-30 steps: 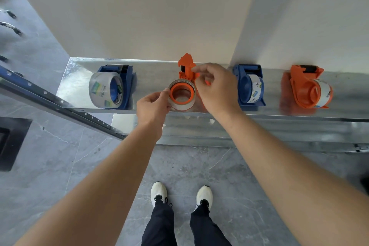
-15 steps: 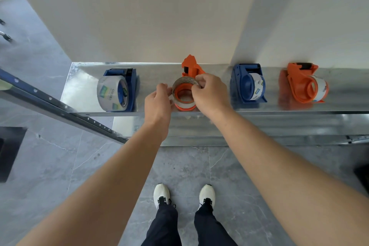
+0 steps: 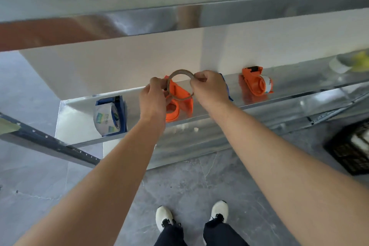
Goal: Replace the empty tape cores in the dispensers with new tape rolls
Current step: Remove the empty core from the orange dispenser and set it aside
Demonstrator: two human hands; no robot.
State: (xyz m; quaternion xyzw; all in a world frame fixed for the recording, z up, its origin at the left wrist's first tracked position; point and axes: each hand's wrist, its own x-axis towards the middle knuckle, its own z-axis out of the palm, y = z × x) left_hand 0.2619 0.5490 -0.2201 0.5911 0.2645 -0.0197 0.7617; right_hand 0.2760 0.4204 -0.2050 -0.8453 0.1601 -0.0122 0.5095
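Observation:
A thin brown empty tape core [image 3: 173, 78] is held up above the shelf between both hands. My left hand [image 3: 153, 97] pinches its left edge and my right hand [image 3: 207, 89] pinches its right edge. Right below it, an orange dispenser [image 3: 179, 104] with a bare orange hub lies on the metal shelf [image 3: 79, 110]. A blue dispenser [image 3: 111, 116] with a full roll stands at the left. Another blue dispenser [image 3: 227, 92] is mostly hidden behind my right wrist. A second orange dispenser [image 3: 256, 82] with a roll stands further right.
An upper metal shelf edge [image 3: 199, 18] hangs close overhead. A white roll and something yellow [image 3: 347, 62] sit at the far right of the shelf. A black crate [image 3: 351, 148] stands on the grey tiled floor at right. A blue rack beam [image 3: 46, 142] crosses at left.
The brown core has come off the orange dispenser's hub and been lifted up between both hands. The view has swung up and to the right, so the upper shelf now shows.

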